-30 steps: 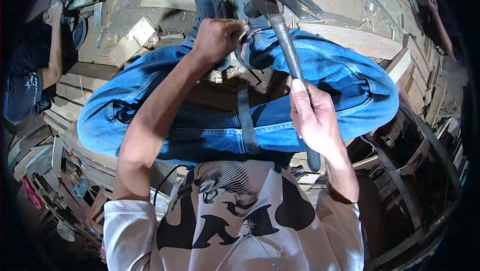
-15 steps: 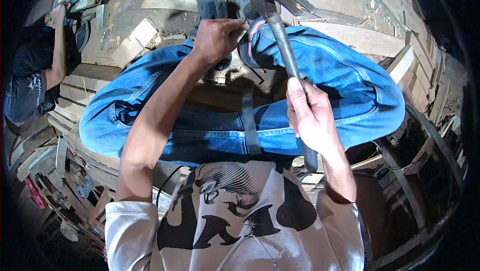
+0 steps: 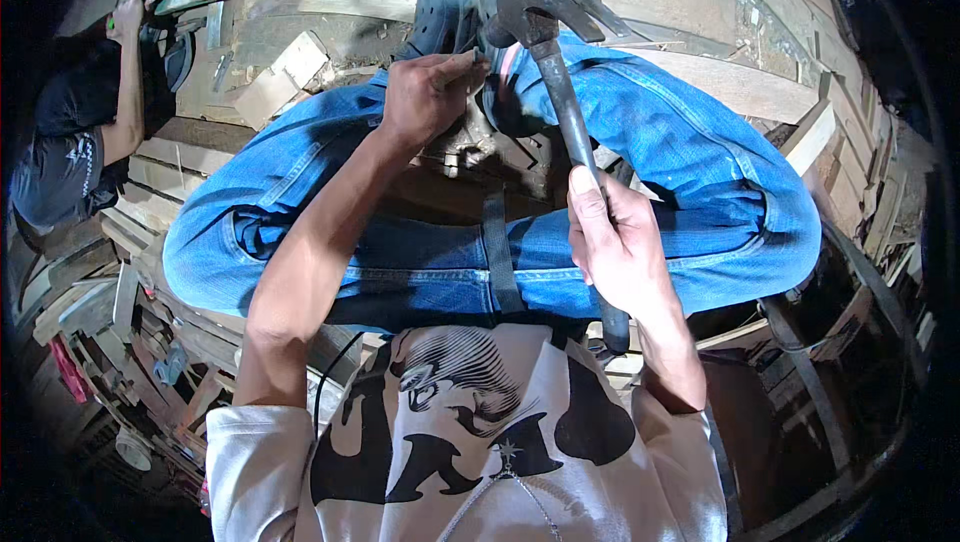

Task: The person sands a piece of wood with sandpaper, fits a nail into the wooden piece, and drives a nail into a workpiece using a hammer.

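Note:
My right hand (image 3: pixel 622 242) is wrapped round the lower handle of a claw hammer (image 3: pixel 572 117). The hammer's dark head (image 3: pixel 535 14) is up between my feet, its claw pointing right. Close to the left of the head, my left hand (image 3: pixel 428 97) is closed in a pinch. Whatever sits between its fingertips is too small to name. Grey clogs (image 3: pixel 442 17) are on my feet, just beyond both hands. My legs in blue jeans (image 3: pixel 270 212) are spread wide around the work spot.
Wooden boards and scraps surround me, among them a pale block (image 3: pixel 285 77) at the far left and a long plank (image 3: pixel 720 82) at the far right. Another person (image 3: pixel 80 122) works at the far left. Piled slats (image 3: pixel 130 332) lie at my left.
The hammer has shifted very little and stays raised near my left hand. My left hand sits slightly lower in the picture, still pinched. The whole view has moved slightly.

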{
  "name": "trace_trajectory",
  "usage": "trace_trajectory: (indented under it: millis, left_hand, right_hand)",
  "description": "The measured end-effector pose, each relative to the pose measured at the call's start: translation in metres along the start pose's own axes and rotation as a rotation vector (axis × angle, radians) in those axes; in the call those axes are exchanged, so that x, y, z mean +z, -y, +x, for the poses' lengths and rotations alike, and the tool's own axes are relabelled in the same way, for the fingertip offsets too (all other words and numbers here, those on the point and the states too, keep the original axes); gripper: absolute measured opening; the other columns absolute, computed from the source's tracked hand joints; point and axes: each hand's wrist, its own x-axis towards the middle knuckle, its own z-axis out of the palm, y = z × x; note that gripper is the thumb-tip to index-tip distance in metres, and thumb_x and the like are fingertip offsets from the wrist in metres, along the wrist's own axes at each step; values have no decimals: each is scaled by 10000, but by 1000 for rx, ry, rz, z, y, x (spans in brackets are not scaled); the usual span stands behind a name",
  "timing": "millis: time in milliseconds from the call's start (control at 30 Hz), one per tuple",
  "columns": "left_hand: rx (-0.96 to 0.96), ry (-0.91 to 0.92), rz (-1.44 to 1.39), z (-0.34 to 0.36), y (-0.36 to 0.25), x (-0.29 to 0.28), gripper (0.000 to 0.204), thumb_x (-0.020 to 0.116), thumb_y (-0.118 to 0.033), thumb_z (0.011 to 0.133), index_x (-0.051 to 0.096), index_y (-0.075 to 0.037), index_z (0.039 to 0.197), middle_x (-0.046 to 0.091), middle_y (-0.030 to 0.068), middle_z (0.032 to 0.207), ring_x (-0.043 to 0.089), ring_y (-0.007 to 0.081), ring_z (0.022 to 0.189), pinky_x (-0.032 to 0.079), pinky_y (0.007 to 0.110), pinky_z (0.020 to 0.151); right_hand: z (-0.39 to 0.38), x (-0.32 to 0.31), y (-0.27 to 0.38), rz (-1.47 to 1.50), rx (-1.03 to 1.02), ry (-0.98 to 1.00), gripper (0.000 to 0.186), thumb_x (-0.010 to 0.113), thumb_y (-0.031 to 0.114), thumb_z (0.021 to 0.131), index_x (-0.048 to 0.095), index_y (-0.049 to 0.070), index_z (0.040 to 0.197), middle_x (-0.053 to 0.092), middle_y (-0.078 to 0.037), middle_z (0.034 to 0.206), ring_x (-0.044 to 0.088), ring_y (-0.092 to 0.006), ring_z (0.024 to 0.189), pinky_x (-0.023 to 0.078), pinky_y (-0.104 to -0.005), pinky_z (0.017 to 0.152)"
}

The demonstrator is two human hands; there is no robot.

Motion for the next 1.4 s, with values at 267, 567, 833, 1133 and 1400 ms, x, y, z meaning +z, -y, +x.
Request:
trace_trajectory:
  millis: [267, 567, 833, 1133, 1400]
  left_hand:
    - [-62, -62, -103, 0, -10, 2, 65, 711, -106, 802, 703, -84, 862, 654, 131, 738, 636, 322, 629, 506, 362, 544]
    - [29, -83, -68, -2, -4, 1, 109, 689, -63, 779, 715, -84, 883, 640, 130, 701, 628, 318, 601, 503, 370, 525]
    - [12, -27, -40, 0, -4, -4, 55, 719, -103, 796, 725, -75, 842, 658, 123, 712, 649, 306, 618, 515, 363, 532]
    - [18, -61, -71, -5, 7, 2, 125, 710, -69, 781, 729, -64, 904, 679, 133, 744, 666, 298, 639, 538, 364, 563]
    - [129, -47, -28, -1, 5, 0, 37, 675, -53, 771, 692, -71, 798, 648, 113, 698, 644, 294, 617, 525, 376, 552]
  right_hand:
    - [-3, -2, 7, -29, 117, 16, 384, 499, 313, 1012, 537, 11, 777, 409, -11, 520, 384, -75, 481, 330, -296, 438]
    - [-3, 3, 20, -65, 33, -5, 379, 518, 300, 1002, 524, 9, 758, 428, -61, 506, 418, -109, 465, 358, -318, 443]
    - [-3, 6, 19, -113, 103, 12, 373, 522, 305, 1002, 529, 13, 771, 432, -44, 514, 425, -99, 472, 362, -308, 450]
    - [-4, 6, 13, -105, 117, 0, 387, 505, 317, 1010, 521, 19, 764, 428, -15, 514, 418, -67, 492, 352, -285, 453]
    - [-11, 4, 16, -96, 43, 12, 385, 519, 326, 1001, 540, 10, 781, 448, -55, 517, 455, -99, 478, 369, -311, 455]
